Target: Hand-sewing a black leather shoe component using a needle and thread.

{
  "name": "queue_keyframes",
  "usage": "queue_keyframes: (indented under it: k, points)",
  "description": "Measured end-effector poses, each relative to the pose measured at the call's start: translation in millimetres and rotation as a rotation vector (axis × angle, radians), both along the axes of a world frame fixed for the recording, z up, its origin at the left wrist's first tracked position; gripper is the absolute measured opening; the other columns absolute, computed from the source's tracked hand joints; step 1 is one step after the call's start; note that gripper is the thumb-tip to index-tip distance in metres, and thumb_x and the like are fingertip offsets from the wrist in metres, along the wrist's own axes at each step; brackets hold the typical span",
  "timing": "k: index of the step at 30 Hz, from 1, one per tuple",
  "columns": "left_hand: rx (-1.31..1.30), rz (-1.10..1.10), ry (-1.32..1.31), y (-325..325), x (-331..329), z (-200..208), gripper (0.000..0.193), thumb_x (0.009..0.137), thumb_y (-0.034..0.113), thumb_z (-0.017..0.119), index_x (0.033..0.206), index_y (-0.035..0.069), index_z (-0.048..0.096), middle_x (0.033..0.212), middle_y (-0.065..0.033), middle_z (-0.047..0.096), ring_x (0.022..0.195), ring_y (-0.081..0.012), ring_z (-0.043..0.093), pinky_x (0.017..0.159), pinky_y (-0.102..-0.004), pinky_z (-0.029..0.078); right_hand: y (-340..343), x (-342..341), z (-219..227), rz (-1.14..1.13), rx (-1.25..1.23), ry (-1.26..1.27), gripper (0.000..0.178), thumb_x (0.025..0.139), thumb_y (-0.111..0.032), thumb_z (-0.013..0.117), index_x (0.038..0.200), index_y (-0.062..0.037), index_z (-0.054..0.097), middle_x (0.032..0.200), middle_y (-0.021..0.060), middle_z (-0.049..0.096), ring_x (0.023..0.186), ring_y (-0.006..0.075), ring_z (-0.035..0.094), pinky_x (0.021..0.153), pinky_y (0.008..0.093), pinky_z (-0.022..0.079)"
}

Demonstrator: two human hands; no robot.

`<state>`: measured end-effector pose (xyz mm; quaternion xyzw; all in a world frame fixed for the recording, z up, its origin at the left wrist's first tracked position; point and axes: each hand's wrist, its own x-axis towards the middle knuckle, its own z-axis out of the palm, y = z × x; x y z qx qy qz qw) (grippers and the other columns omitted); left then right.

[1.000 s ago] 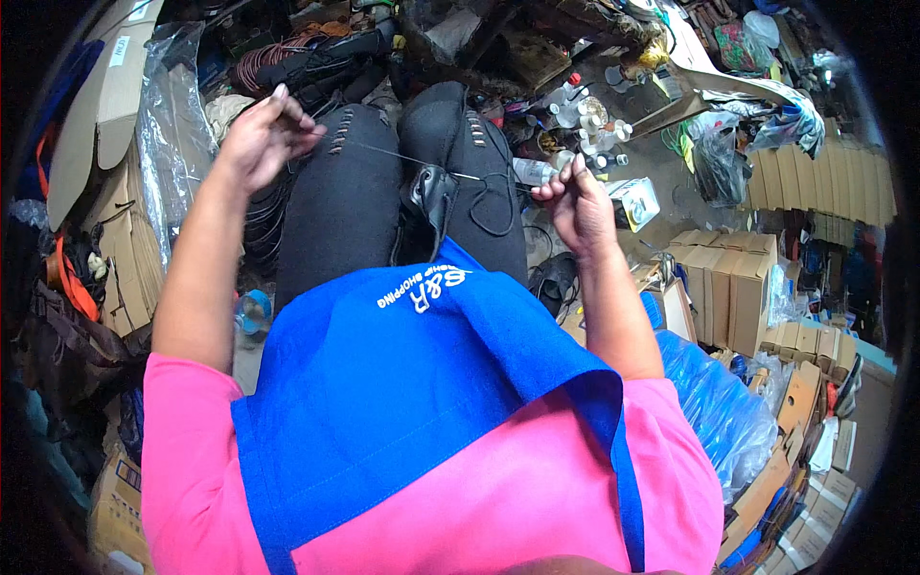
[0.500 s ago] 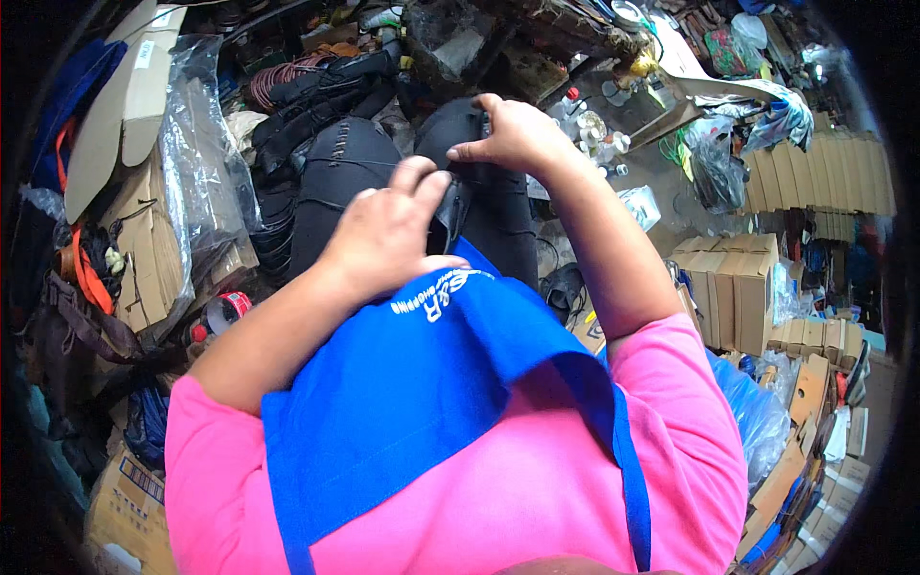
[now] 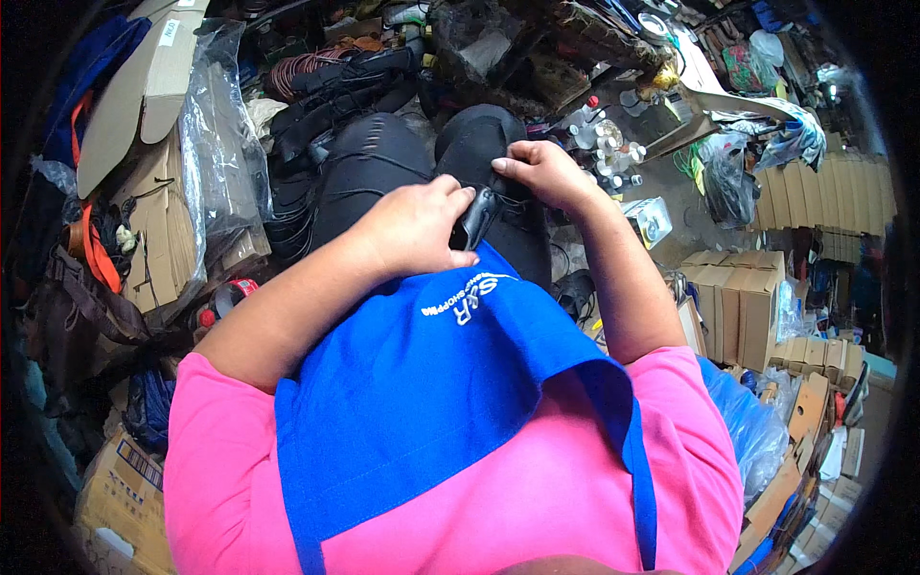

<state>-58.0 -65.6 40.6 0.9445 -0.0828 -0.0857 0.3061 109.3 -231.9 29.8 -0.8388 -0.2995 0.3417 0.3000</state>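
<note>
On my lap, above the hem of the blue apron (image 3: 402,383), lies a black glossy piece (image 3: 476,218) that looks like leather, curved like part of a shoe. My left hand (image 3: 422,222) has its fingers and thumb around the left side of it. Just up and to the right, my right hand (image 3: 548,174) is closed, thumb against forefinger, over my right knee. Whatever is between those fingertips is too small to make out. Thin dark cords or threads run across my black trousers (image 3: 374,158). The underside of the black piece is hidden.
Flattened cardboard (image 3: 163,220) and clear plastic sheeting (image 3: 225,144) stand at my left. Black straps and a coil of reddish cord (image 3: 307,72) lie ahead. Several small bottles (image 3: 609,144) stand past my right knee, with stacked cardboard boxes (image 3: 733,297) farther right.
My right hand has come down from the top of my right knee, its fingers now pinched together. My left hand has shifted slightly right and closed on the black piece.
</note>
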Motion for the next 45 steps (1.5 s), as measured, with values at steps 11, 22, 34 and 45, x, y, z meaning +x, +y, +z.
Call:
queue_keyframes:
  k: [11, 22, 34, 45]
  points:
    - [-0.352, 0.083, -0.38, 21, 72, -40, 0.038, 0.076, 0.015, 0.068, 0.111, 0.006, 0.059, 0.126, -0.0144, 0.052, 0.112, -0.0325, 0.056, 0.094, -0.0386, 0.047, -1, -36, 25, 0.211, -0.005, -0.503, 0.036, 0.08, -0.038, 0.067, 0.076, -0.0031, 0.06, 0.079, 0.0155, 0.062, 0.076, 0.0347, 0.062, 0.069, 0.0458, 0.048]
    - [-0.388, 0.011, -0.212, 7, 85, -55, 0.037, 0.08, 0.013, 0.067, 0.114, 0.007, 0.053, 0.135, -0.0166, 0.045, 0.126, -0.0334, 0.044, 0.105, -0.0393, 0.037, -18, -28, 15, 0.357, 0.081, -0.343, 0.023, 0.081, -0.02, 0.06, 0.071, -0.0001, 0.056, 0.072, 0.0188, 0.058, 0.072, 0.0383, 0.059, 0.065, 0.0465, 0.047]
    - [-0.305, -0.15, -0.155, 38, 107, -31, 0.034, 0.073, 0.011, 0.074, 0.105, 0.008, 0.062, 0.137, -0.0136, 0.046, 0.126, -0.0318, 0.046, 0.103, -0.0385, 0.039, -44, -40, 37, 0.075, 0.226, -0.334, 0.013, 0.081, -0.012, 0.069, 0.093, -0.009, 0.07, 0.077, 0.0093, 0.056, 0.071, 0.0246, 0.057, 0.063, 0.0347, 0.046]
    - [-0.289, -0.262, 0.069, 48, 121, -14, 0.02, 0.071, 0.007, 0.075, 0.091, 0.006, 0.07, 0.091, -0.0057, 0.054, 0.09, -0.021, 0.057, 0.083, -0.0324, 0.046, -25, -37, 24, 0.127, 0.096, -0.45, 0.023, 0.076, -0.012, 0.064, 0.098, -0.0131, 0.072, 0.085, 0.0136, 0.06, 0.08, 0.0315, 0.062, 0.071, 0.0395, 0.051]
